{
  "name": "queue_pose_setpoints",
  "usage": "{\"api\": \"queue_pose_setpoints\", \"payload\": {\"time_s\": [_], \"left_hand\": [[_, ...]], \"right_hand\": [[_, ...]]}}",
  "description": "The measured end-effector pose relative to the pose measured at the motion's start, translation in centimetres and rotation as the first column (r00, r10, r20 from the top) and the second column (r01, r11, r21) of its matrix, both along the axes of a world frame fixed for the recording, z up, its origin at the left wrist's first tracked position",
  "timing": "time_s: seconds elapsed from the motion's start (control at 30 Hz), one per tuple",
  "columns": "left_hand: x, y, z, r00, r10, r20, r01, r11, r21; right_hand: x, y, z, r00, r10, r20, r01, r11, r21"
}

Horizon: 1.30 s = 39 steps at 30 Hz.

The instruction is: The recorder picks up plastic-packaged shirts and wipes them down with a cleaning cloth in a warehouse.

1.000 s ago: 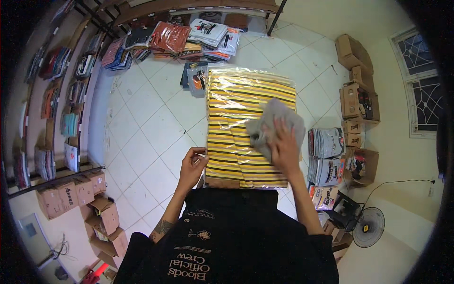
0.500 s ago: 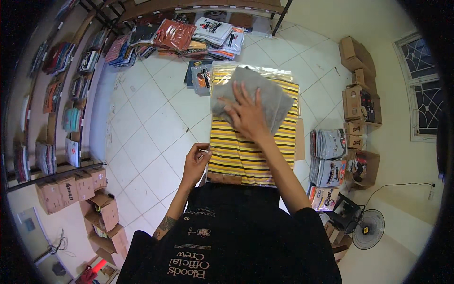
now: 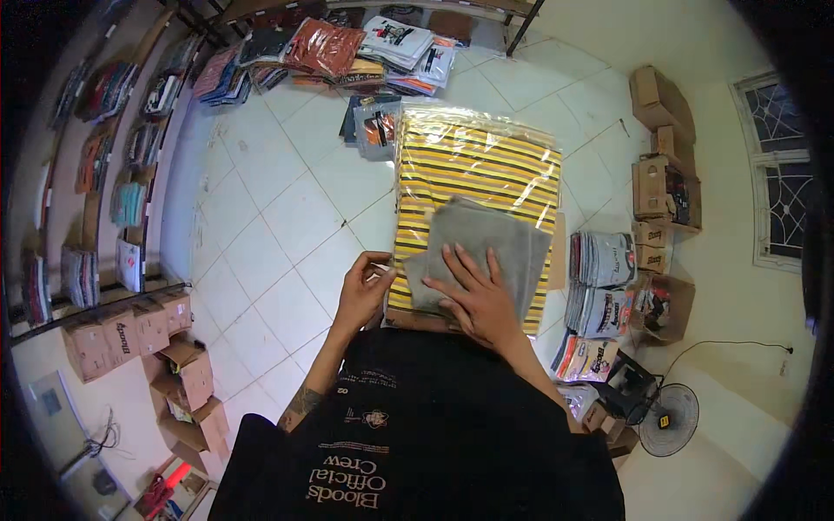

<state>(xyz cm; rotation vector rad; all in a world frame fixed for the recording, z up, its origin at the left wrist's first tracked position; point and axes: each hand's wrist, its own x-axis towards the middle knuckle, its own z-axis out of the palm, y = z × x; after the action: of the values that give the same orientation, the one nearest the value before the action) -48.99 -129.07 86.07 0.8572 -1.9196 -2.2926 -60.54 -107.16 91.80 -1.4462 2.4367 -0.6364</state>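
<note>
A folded garment with yellow, black and white stripes (image 3: 473,165) lies in front of me, with a shiny clear plastic bag (image 3: 486,123) showing around its far and left edges. On its near right part rests a grey cloth (image 3: 495,224), folded over itself. My right hand (image 3: 480,304) presses flat on this cloth, fingers spread. At the left edge, my left hand (image 3: 363,291) is closed, thumb and fingers pinching the bag's side near the front. A strip of brown cardboard (image 3: 417,321) shows beneath the near edge.
Bagged clothes (image 3: 378,126) lie just beyond the garment's far left corner, with more stacks (image 3: 326,50) farther back. Bagged shirts (image 3: 599,260), cardboard boxes (image 3: 656,187) and a fan (image 3: 669,419) stand to the right. Shelves (image 3: 109,174) of folded clothes line the left.
My right hand has drawn the grey cloth toward me, from the far part of the striped garment to its near right part. My left hand stays at the left edge.
</note>
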Motion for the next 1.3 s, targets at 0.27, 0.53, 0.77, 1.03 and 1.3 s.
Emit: {"api": "queue_pose_setpoints", "payload": {"time_s": [0.27, 0.53, 0.77, 1.03, 1.3], "left_hand": [[-0.3, 0.0, -0.4, 0.999, -0.017, -0.052, 0.014, 0.998, -0.053], [-3.3, 0.2, 1.0, 1.0, -0.014, -0.002, 0.014, 0.998, -0.064], [-6.0, -0.2, 0.3, 0.996, -0.065, 0.061, 0.078, 0.969, -0.235], [-8.9, -1.7, 3.2, 0.96, -0.247, 0.133, 0.252, 0.968, -0.019], [-11.3, -1.9, 3.5, 0.928, -0.371, 0.024, 0.369, 0.928, 0.053]], "right_hand": [[1.7, 4.5, -0.8, 0.992, -0.099, 0.075, 0.1, 0.995, -0.014], [3.1, 6.2, -0.3, 0.895, -0.292, 0.336, 0.361, 0.918, -0.164], [5.3, 7.6, -0.1, 0.738, -0.47, 0.485, 0.631, 0.734, -0.249], [8.4, 8.2, -2.1, 0.44, -0.761, 0.478, 0.877, 0.479, -0.044], [10.5, 9.9, -1.8, 0.243, -0.908, 0.341, 0.964, 0.265, 0.02]]}}
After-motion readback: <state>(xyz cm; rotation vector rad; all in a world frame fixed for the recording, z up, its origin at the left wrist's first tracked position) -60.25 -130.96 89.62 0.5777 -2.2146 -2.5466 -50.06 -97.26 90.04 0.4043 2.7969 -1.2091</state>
